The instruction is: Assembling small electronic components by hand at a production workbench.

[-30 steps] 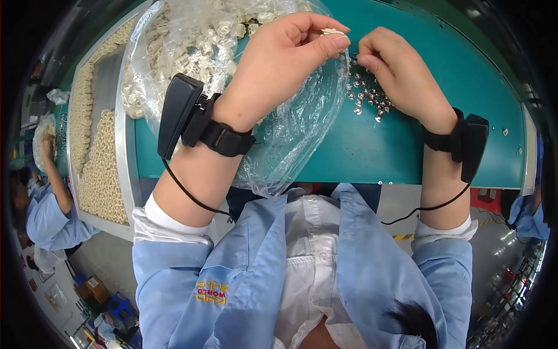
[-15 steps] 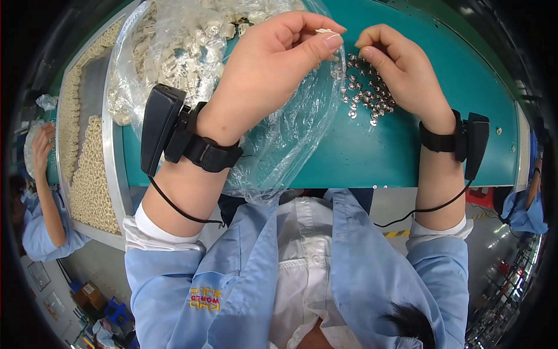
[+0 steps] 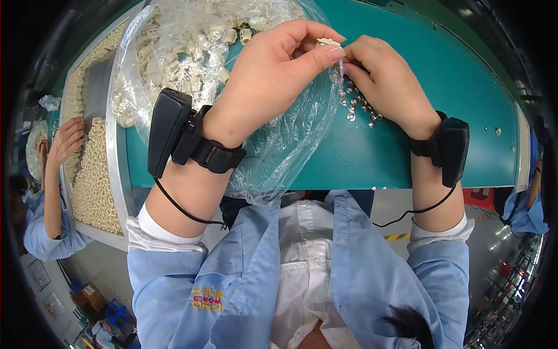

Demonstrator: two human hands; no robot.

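My left hand (image 3: 272, 77) pinches a small cream plastic part (image 3: 328, 42) between thumb and fingers, above the teal table. Close against its fingertips is my right hand (image 3: 388, 81), with its fingers curled and closed. Whatever the right fingertips hold, if anything, is hidden. A loose pile of small round shiny metal pieces (image 3: 352, 108) lies under and beside my right hand, partly covered by it. Beneath my left hand spreads a clear plastic bag (image 3: 290, 142), with many cream plastic parts (image 3: 195, 72) in and under it toward the far left.
To the left stands a metal-edged tray (image 3: 120, 168) with rows of cream parts (image 3: 93, 183). A co-worker's hand (image 3: 68, 139) reaches into it. The teal table (image 3: 459, 128) extends right, with a tiny cream piece (image 3: 498, 131) near its right side.
My right hand has moved left from over the metal pieces to meet my left fingertips. My left hand has lowered slightly. The co-worker's hand has come over the tray.
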